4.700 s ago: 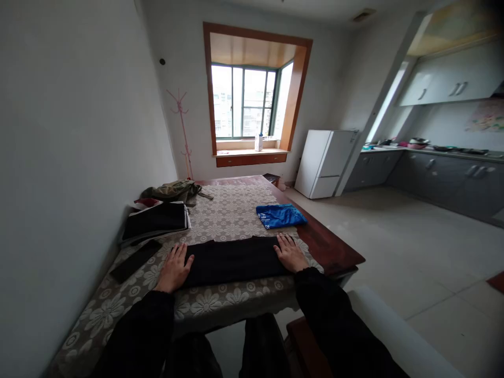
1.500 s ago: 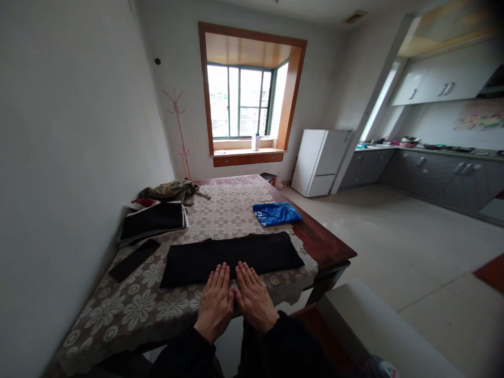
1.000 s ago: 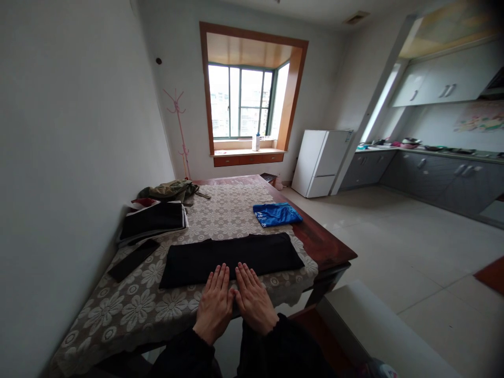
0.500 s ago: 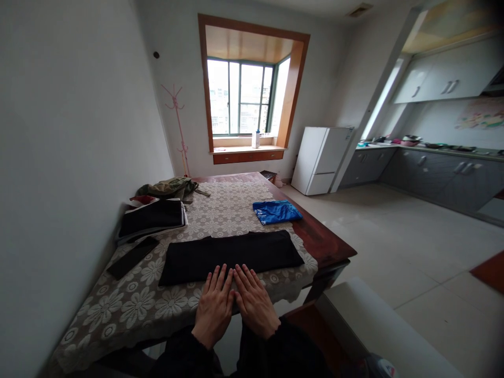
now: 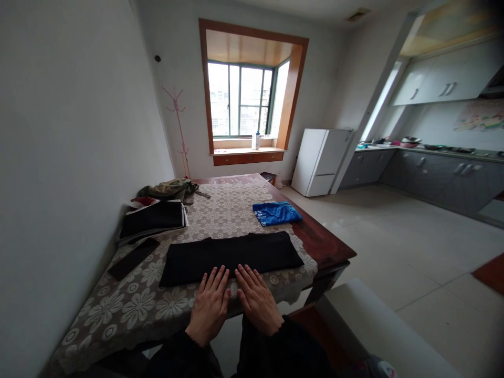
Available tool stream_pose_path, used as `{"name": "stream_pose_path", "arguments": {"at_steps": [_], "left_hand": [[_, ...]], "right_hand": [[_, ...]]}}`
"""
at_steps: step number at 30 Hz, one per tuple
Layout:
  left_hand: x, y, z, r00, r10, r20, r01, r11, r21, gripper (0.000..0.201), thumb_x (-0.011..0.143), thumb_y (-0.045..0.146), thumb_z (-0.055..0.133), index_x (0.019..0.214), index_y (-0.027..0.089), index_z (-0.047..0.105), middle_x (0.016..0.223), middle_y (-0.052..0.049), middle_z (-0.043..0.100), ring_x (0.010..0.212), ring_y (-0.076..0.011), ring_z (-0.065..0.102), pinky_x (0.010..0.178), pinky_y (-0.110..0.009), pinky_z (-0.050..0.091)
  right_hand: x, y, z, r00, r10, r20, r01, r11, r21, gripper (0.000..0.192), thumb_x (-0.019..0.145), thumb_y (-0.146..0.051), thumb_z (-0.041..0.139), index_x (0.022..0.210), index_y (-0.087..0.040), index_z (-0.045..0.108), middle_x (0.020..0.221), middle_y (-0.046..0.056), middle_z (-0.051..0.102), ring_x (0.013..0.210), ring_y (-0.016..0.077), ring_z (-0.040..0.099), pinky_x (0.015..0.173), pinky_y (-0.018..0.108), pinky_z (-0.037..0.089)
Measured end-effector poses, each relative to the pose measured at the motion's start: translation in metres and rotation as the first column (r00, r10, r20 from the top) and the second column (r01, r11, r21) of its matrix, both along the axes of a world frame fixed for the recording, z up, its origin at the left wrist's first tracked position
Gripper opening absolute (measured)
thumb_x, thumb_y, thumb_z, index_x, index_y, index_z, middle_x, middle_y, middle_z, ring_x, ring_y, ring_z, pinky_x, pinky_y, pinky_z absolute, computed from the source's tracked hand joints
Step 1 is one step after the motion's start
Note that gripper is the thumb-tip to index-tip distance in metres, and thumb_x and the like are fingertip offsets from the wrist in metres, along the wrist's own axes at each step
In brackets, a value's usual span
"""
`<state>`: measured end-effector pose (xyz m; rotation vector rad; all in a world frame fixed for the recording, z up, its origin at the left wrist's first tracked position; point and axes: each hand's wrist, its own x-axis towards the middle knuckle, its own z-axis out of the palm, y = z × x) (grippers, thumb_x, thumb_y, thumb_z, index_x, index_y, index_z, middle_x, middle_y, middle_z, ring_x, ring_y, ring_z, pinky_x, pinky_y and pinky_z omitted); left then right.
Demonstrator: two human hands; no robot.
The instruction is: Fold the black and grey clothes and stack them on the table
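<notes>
the folded black cloth [image 5: 232, 252] looks matt and smooth, with soft creases. the tablecloth [image 5: 136, 307] looks like woven lace, its pale flower pattern giving it a textured, dull surface. the table [image 5: 323, 239] shows reddish-brown wood with a glossy finish. the folded blue item [image 5: 276, 213] has a satiny shine and slight wrinkles; whether fabric or plastic is hard to tell. the fridge [image 5: 311, 160] is smooth and white, and the floor [image 5: 374, 226] has smooth, faintly reflective tiles.

Plain black cloth [image 5: 232, 256], pale-flowered taupe tablecloth [image 5: 224, 212]
</notes>
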<state>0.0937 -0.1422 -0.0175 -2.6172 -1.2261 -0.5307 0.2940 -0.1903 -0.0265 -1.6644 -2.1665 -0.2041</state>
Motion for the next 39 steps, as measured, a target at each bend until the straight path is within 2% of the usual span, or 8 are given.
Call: {"name": "stream_pose_path", "arguments": {"at_steps": [3, 7, 13, 16, 19, 25, 33, 39], "left_hand": [[-0.016, 0.003, 0.003, 0.999, 0.041, -0.003, -0.041, 0.999, 0.007, 0.056, 0.106, 0.038, 0.039, 0.160, 0.026, 0.038, 0.166, -0.002, 0.044, 0.153, -0.0248, 0.041, 0.124, -0.052, 0.036], [-0.036, 0.001, 0.000, 0.994, 0.108, 0.003, -0.108, 0.993, 0.040, 0.059, 0.105, 0.037, 0.038, 0.162, 0.023, 0.034, 0.166, -0.003, 0.044, 0.155, -0.0268, 0.037, 0.126, -0.054, 0.032], [-0.037, -0.004, -0.007, 0.990, 0.143, 0.005, -0.143, 0.988, 0.063, 0.060, 0.104, 0.037, 0.038, 0.162, 0.022, 0.034, 0.167, -0.002, 0.041, 0.157, -0.0297, 0.034, 0.125, -0.056, 0.034], [-0.040, -0.001, -0.008, 0.992, 0.127, 0.001, -0.127, 0.990, 0.064, 0.060, 0.104, 0.037, 0.038, 0.162, 0.024, 0.035, 0.166, -0.002, 0.042, 0.156, -0.0289, 0.035, 0.125, -0.056, 0.035], [-0.055, 0.005, -0.009, 0.990, 0.139, 0.001, -0.139, 0.988, 0.070, 0.059, 0.105, 0.036, 0.035, 0.163, 0.024, 0.032, 0.166, -0.002, 0.044, 0.155, -0.0263, 0.037, 0.126, -0.055, 0.034], [-0.094, 0.011, -0.014, 0.974, 0.227, -0.008, -0.226, 0.970, 0.091, 0.063, 0.104, 0.036, 0.030, 0.164, 0.017, 0.028, 0.165, -0.008, 0.045, 0.155, -0.0277, 0.038, 0.124, -0.055, 0.035], [-0.091, 0.007, -0.017, 0.969, 0.245, 0.006, -0.244, 0.961, 0.133, 0.062, 0.104, 0.035, 0.032, 0.163, 0.017, 0.030, 0.163, -0.009, 0.047, 0.155, -0.0301, 0.036, 0.124, -0.056, 0.035], [-0.093, 0.009, -0.022, 0.970, 0.242, 0.019, -0.242, 0.960, 0.143, 0.065, 0.103, 0.036, 0.033, 0.164, 0.014, 0.027, 0.163, -0.009, 0.047, 0.155, -0.0315, 0.036, 0.124, -0.057, 0.035]], "right_hand": [[0.019, -0.001, -0.003, 0.996, -0.089, 0.016, 0.088, 0.996, 0.020, 0.057, 0.110, -0.036, 0.035, 0.165, -0.024, 0.026, 0.168, 0.000, 0.034, 0.157, 0.0205, 0.031, 0.131, 0.042, 0.022], [0.046, -0.005, -0.010, 0.979, -0.205, 0.022, 0.203, 0.978, 0.051, 0.059, 0.110, -0.037, 0.033, 0.166, -0.022, 0.024, 0.168, 0.003, 0.036, 0.157, 0.0224, 0.032, 0.131, 0.045, 0.016], [0.052, -0.007, -0.016, 0.974, -0.223, 0.037, 0.221, 0.974, 0.046, 0.061, 0.109, -0.041, 0.035, 0.165, -0.017, 0.028, 0.168, 0.006, 0.034, 0.158, 0.0235, 0.030, 0.131, 0.045, 0.016], [0.053, -0.005, -0.017, 0.977, -0.209, 0.036, 0.207, 0.977, 0.041, 0.060, 0.109, -0.042, 0.034, 0.165, -0.020, 0.029, 0.168, 0.004, 0.036, 0.158, 0.0235, 0.030, 0.131, 0.046, 0.016], [0.070, -0.004, -0.016, 0.974, -0.225, 0.038, 0.224, 0.974, 0.034, 0.059, 0.109, -0.043, 0.032, 0.165, -0.023, 0.031, 0.167, 0.003, 0.039, 0.157, 0.0242, 0.031, 0.130, 0.048, 0.016], [0.113, -0.007, -0.022, 0.930, -0.364, 0.059, 0.360, 0.930, 0.072, 0.061, 0.109, -0.045, 0.028, 0.163, -0.018, 0.035, 0.166, 0.006, 0.041, 0.157, 0.0250, 0.032, 0.130, 0.048, 0.013], [0.114, -0.006, -0.035, 0.927, -0.367, 0.073, 0.357, 0.926, 0.125, 0.067, 0.108, -0.049, 0.032, 0.167, -0.019, 0.023, 0.167, 0.006, 0.039, 0.158, 0.0268, 0.029, 0.131, 0.050, 0.014], [0.116, -0.005, -0.038, 0.923, -0.376, 0.078, 0.366, 0.923, 0.117, 0.069, 0.108, -0.052, 0.031, 0.167, -0.017, 0.025, 0.168, 0.008, 0.038, 0.158, 0.0264, 0.029, 0.131, 0.049, 0.013]]}}
